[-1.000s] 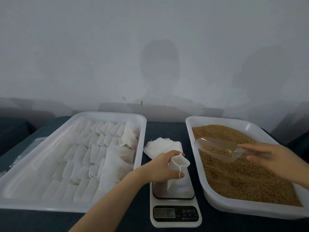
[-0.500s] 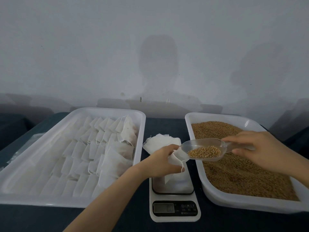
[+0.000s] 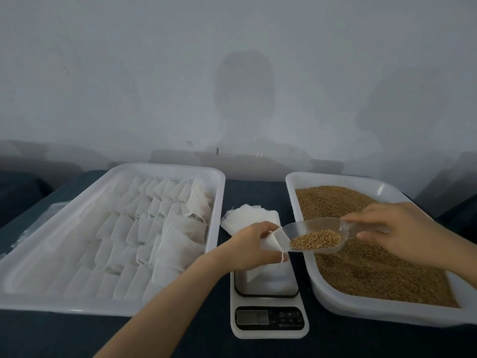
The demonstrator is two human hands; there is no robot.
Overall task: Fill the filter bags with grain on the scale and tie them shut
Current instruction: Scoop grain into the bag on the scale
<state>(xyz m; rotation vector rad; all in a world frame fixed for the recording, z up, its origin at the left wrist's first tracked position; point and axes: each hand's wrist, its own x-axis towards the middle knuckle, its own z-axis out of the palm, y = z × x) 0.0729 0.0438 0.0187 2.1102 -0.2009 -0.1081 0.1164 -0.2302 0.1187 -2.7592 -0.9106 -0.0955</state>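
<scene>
My left hand (image 3: pixel 254 245) pinches the filter bag (image 3: pixel 274 241) open on the scale (image 3: pixel 268 290), right hand (image 3: pixel 402 233) grips the scoop (image 3: pixel 309 225) of grain (image 3: pixel 318 240); I'd tip slowly, lip inside.

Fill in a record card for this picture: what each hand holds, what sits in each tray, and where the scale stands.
Left hand: holds filter bag open over the scale
Right hand: holds clear scoop, grain in it, at bag's mouth
Left tray: rows of white bags
Right tray: loose grain
Scale: between the trays
</scene>
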